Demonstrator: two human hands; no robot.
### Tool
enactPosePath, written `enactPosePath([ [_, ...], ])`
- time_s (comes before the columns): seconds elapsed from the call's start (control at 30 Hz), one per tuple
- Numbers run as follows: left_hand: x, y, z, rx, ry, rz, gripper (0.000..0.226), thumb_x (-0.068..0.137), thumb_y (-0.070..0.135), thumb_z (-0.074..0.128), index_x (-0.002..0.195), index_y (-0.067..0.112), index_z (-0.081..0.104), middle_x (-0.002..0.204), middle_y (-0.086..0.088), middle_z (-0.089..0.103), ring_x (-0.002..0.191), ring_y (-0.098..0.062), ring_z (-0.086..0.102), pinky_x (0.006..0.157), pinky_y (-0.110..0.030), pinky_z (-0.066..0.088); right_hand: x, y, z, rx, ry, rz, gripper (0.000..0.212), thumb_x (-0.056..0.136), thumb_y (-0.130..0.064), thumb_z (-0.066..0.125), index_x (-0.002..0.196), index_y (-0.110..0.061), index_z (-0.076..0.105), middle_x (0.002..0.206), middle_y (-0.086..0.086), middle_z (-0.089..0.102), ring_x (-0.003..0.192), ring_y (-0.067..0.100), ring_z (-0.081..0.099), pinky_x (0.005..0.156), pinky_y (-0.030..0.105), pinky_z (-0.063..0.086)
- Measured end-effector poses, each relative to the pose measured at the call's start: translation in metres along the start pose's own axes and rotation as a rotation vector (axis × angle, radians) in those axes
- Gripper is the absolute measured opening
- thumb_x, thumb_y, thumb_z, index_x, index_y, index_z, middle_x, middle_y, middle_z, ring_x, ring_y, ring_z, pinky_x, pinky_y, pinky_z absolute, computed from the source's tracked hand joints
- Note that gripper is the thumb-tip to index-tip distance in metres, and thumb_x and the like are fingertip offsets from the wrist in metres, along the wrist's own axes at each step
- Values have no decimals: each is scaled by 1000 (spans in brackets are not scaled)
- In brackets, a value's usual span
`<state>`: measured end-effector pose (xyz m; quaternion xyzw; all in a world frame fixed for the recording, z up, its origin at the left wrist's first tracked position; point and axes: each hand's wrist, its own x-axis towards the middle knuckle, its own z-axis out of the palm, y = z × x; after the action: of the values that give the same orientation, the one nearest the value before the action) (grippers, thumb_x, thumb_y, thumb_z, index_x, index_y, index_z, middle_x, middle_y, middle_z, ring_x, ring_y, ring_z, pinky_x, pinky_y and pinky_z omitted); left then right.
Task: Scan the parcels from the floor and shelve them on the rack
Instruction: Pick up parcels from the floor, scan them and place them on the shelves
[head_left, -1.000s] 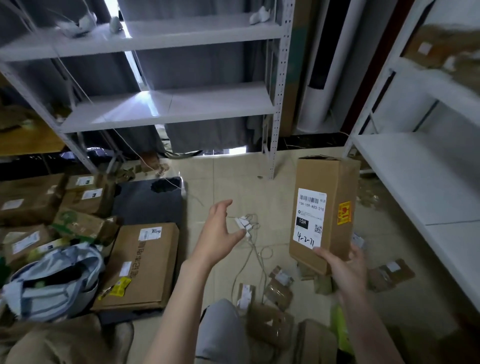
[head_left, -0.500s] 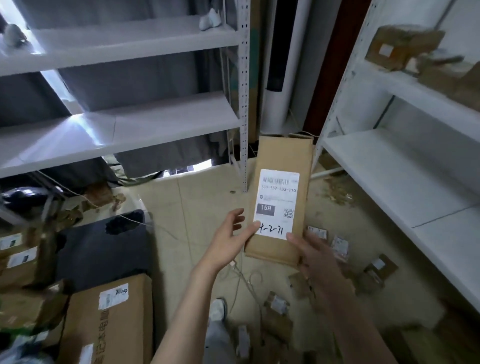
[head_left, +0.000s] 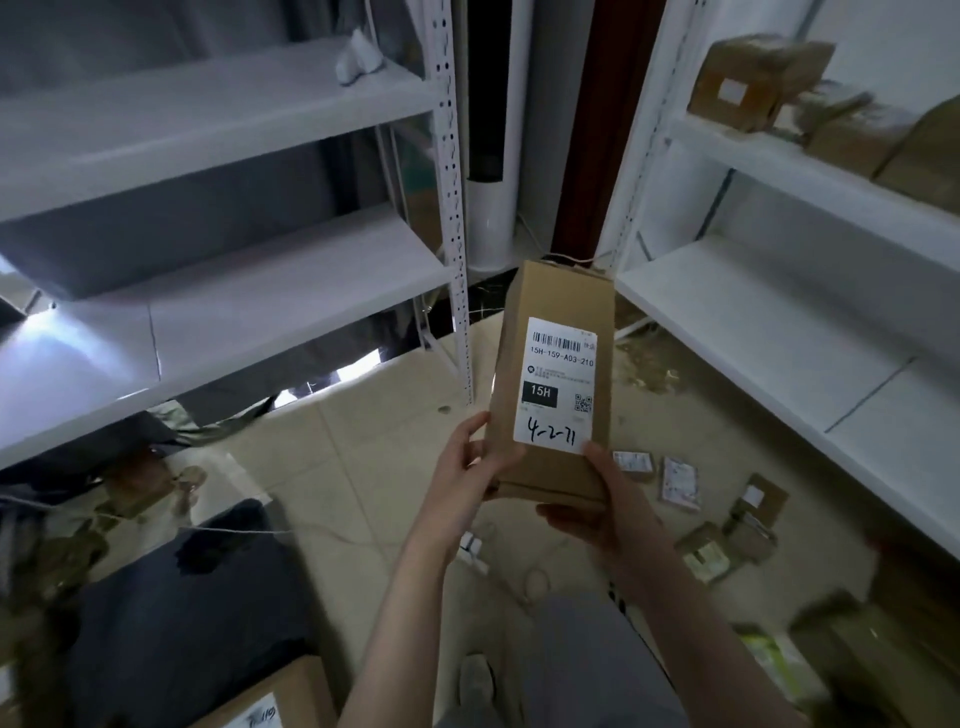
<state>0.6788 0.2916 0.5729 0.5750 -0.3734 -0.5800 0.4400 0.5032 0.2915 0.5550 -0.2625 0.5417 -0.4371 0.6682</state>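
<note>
Two-handed, gripped the parcel (head_left: 551, 306) upright at its lower end: left hand (head_left: 470, 462) curled round its edge, right hand (head_left: 608, 506) cupped beneath, thumb on top. Shelved few boxes (head_left: 743, 78), seemingly, above-right of the hands; left small parcels (head_left: 678, 480) strewn below the right hand.

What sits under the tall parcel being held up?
The right hand cups the bottom end of the parcel; the left hand grips its lower left edge. The floor straight below is covered by them.

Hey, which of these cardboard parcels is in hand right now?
The tall box with handwritten 4-2-71 on its label, gripped by the left hand and right hand; the others lie on the floor or shelves.
</note>
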Motion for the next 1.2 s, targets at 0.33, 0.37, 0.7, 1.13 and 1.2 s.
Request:
enactPosePath([
  [0.33,28,22,-17,-100,73,54,52,90,23,71,139,24,53,108,-3,70,94,-13,69,89,-36,56,27,-23,39,-90,28,-27,43,88,-53,62,110,-16,68,94,15,76,75,36,73,62,33,58],
  [0.37,31,25,-17,-101,70,62,52,90,23,71,139,24,53,106,-3,71,93,-11,69,88,-35,57,31,-27,41,-92,38,-34,42,89,-52,62,110,-16,68,93,15,76,73,35,73,62,34,58],
  [0.7,95,61,-2,-77,11,117,58,87,30,75,140,26,52,113,-3,70,100,-15,69,93,-39,57,84,-73,47,-70,133,-119,54,73,-57,69,103,-12,70,83,12,76,61,28,71,56,32,59],
  [1.13,257,135,148,-107,-126,93,42,89,19,69,129,24,57,103,2,69,95,-15,68,79,-34,58,198,-205,-45,111,320,-260,70,59,-62,73,107,-11,73,94,17,75,68,27,69,57,30,56],
  [1.2,284,149,192,-97,-185,92,42,90,18,69,129,24,56,103,2,71,89,-13,71,72,-30,58,215,-235,-78,146,369,-295,72,58,-62,71,107,-9,72,92,15,75,69,27,70,58,31,57],
])
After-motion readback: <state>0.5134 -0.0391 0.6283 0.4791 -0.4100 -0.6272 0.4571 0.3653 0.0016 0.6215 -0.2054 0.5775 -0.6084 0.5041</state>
